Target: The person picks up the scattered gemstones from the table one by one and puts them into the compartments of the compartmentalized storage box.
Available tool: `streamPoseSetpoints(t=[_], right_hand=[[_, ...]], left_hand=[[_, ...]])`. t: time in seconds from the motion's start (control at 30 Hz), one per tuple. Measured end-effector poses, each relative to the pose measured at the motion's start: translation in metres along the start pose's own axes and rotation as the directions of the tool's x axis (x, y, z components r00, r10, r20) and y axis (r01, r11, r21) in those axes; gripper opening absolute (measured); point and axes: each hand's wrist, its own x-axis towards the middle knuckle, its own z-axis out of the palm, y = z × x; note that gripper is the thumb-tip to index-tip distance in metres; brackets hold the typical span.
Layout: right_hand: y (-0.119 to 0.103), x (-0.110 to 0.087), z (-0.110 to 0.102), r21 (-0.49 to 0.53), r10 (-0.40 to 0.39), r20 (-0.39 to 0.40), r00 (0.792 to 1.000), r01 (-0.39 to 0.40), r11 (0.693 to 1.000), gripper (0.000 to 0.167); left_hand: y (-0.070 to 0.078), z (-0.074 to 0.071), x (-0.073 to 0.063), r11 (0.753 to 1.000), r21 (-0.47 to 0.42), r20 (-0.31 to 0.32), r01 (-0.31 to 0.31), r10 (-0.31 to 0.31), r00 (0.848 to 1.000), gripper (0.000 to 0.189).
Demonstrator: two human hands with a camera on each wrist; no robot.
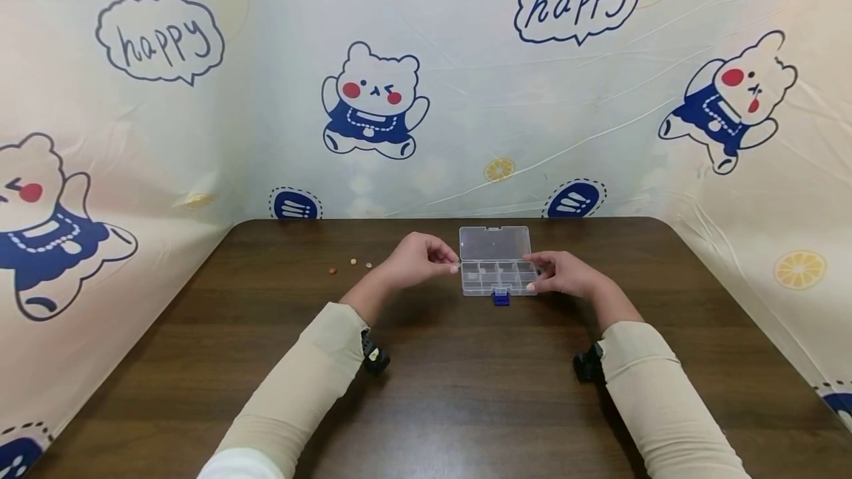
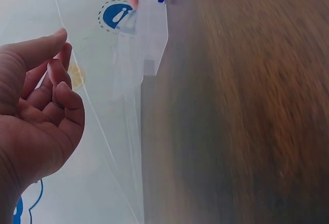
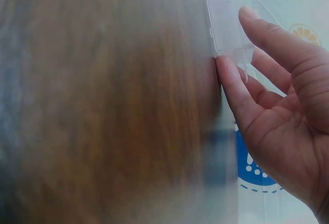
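A clear plastic compartment box with a blue latch stands on the table, its lid raised at the back. The right hand holds the box's right end, thumb at the front and fingers farther back. In the right wrist view, fingers touch the box's end. At the left end, the left hand has its thumb and fingertips brought close together. Whether something tiny lies between these fingertips cannot be told. Small pale specks show in the compartments.
Left of the left hand lie a reddish-brown bit and two pale bits on the brown wooden table. A patterned cloth hangs behind the table. Each wrist carries a black camera.
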Motion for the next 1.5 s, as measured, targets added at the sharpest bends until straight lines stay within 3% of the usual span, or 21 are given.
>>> streamPoseSetpoints(t=[0.27, 0.73, 1.2, 1.5], right_hand=[[0.003, 0.0, -0.001, -0.002, -0.042, -0.002, 0.999, 0.042, 0.999, 0.072], [0.0, -0.001, 0.001, 0.024, -0.024, -0.008, 1.0, 0.024, 0.999, 0.074], [0.0, 0.0, 0.001, 0.043, -0.019, 0.003, 1.0, 0.019, 0.999, 0.072], [-0.001, -0.001, 0.0, 0.054, -0.018, 0.009, 1.0, 0.017, 0.998, 0.072]], left_hand=[[0.006, 0.008, 0.015, 1.0, -0.006, 0.021, -0.024, 0.024, 0.999, 0.007], [0.019, 0.019, 0.037, 0.999, -0.03, 0.08, 0.014, -0.011, 0.997, 0.004], [0.029, 0.026, 0.061, 0.999, 0.033, 0.109, 0.016, -0.019, 0.994, 0.008], [0.036, 0.029, 0.074, 0.992, 0.128, 0.156, -0.013, -0.007, 0.988, 0.01]])
